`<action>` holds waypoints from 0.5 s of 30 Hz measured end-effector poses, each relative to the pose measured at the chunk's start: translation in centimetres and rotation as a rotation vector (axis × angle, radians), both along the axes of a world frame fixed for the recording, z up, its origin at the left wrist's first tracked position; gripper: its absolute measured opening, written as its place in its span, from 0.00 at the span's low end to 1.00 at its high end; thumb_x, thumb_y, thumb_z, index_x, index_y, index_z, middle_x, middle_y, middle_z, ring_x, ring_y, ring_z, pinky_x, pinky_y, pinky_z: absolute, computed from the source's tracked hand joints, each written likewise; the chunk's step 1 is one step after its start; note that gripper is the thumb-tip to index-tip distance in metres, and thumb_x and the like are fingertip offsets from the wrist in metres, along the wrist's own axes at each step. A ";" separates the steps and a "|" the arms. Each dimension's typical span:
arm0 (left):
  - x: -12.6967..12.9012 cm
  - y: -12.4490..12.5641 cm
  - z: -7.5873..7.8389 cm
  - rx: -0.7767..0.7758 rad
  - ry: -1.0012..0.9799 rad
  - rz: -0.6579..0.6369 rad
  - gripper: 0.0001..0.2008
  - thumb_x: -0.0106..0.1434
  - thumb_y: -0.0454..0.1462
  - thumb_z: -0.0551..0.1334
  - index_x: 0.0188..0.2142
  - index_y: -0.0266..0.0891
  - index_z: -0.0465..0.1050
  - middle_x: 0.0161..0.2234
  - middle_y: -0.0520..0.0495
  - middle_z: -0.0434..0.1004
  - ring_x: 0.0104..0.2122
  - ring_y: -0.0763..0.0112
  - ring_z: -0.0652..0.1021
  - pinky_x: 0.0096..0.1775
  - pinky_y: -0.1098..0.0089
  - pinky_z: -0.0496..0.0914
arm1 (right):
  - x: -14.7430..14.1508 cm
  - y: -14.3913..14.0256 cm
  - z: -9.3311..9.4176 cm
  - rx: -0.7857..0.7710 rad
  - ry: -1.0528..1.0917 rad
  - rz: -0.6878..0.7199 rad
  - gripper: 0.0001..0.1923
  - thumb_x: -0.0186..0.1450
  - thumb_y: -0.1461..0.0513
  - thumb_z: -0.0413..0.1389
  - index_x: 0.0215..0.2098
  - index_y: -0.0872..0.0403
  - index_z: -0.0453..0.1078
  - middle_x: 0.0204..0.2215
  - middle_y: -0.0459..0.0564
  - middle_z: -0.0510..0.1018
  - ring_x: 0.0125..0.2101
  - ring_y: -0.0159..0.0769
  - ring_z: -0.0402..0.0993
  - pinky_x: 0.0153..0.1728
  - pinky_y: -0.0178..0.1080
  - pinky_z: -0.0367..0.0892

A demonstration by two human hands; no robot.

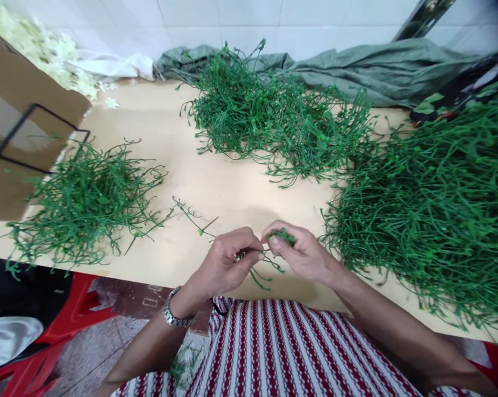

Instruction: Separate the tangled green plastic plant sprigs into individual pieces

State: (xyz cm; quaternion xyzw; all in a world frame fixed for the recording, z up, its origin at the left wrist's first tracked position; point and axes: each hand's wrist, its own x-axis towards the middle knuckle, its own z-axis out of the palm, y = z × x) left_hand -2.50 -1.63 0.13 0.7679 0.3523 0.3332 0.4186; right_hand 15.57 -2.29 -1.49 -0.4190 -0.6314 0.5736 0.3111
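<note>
A thin green plastic stem (269, 259) sits between the two hands just above the near edge of the counter (216, 182), its loose ends trailing down toward the person's lap. The left hand (226, 264) pinches one end with thumb and forefinger pressed together, the other fingers curled in; a metal wristwatch (173, 315) is on that wrist. The right hand (301, 253) has its fingers closed around a small green tuft at the stem's other end (thumb on top, nail showing). The hands almost touch at the fingertips.

Just to the right lies a large heap of green stems (434, 209), reaching to the counter's edge. A second pile (269, 116) lies farther back at centre, and a smaller, flatter pile (87, 201) to the left, with a few stray sprigs (191, 215) between it and the hands. A cardboard box (21, 121) stands at far left, a grey-green cloth (377, 69) along the tiled wall, and a red plastic stool (67, 325) below the counter.
</note>
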 end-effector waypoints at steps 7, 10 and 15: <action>0.4 -0.3 -0.6 0.135 -0.041 0.050 0.05 0.57 0.26 0.56 0.29 0.35 0.68 0.23 0.49 0.66 0.23 0.75 0.67 0.24 0.73 0.61 | -0.6 -0.4 -0.2 -0.090 0.026 0.126 0.13 0.63 0.56 0.51 0.26 0.56 0.59 0.19 0.39 0.55 0.20 0.24 0.51 0.20 0.29 0.50; 0.3 -0.4 -0.3 0.132 -0.035 0.009 0.06 0.57 0.26 0.56 0.28 0.35 0.68 0.21 0.51 0.65 0.22 0.76 0.66 0.23 0.74 0.60 | -0.2 -0.3 0.0 0.092 -0.045 0.135 0.11 0.63 0.60 0.51 0.24 0.56 0.58 0.19 0.40 0.57 0.21 0.25 0.53 0.22 0.30 0.51; 0.1 -0.6 0.7 0.245 -0.020 -0.080 0.08 0.54 0.24 0.55 0.26 0.35 0.68 0.17 0.52 0.63 0.19 0.77 0.64 0.22 0.72 0.56 | 0.2 0.1 1.0 0.379 -0.086 0.236 0.07 0.62 0.67 0.50 0.25 0.57 0.61 0.21 0.43 0.61 0.24 0.26 0.58 0.25 0.31 0.53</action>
